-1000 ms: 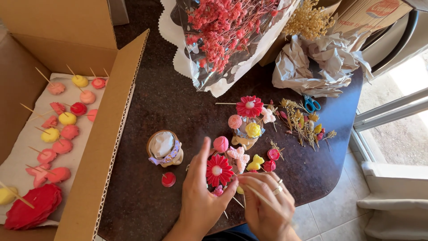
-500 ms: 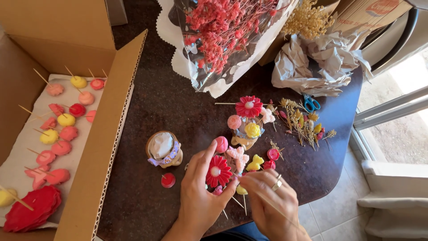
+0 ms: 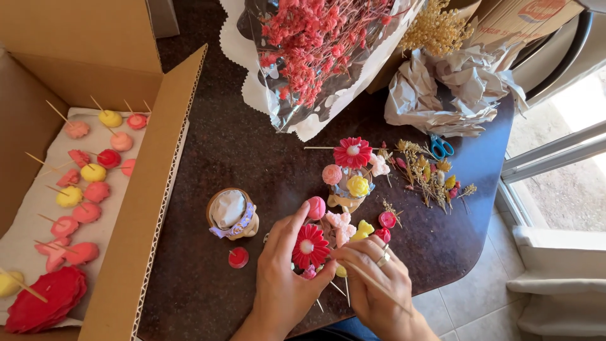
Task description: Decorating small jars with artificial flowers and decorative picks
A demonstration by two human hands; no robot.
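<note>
My left hand (image 3: 284, 278) grips a small bunch of flower picks; its red daisy-shaped flower (image 3: 310, 247) faces up between thumb and fingers, with a pink round one (image 3: 316, 206) by the thumb tip. Against that bunch, my right hand (image 3: 377, 285), wearing a ring, pinches a thin wooden skewer (image 3: 379, 287) with a small yellow piece at its tip. Just beyond my fingers lie pink, yellow and red shapes on sticks (image 3: 363, 228). Farther back stands a little pot arrangement (image 3: 349, 180) topped by a red daisy.
A small paper-stuffed pot (image 3: 231, 213) and a loose red disc (image 3: 238, 257) lie left of my hands. An open cardboard box (image 3: 151, 189) at left holds several flower picks. Wrapped red dried flowers (image 3: 315, 57), crumpled paper (image 3: 454, 88), blue scissors (image 3: 440, 147) and dried sprigs (image 3: 429, 173) lie behind.
My right hand has shifted slightly toward the bunch, bringing the skewer in against it. My left hand keeps its hold on the bunch.
</note>
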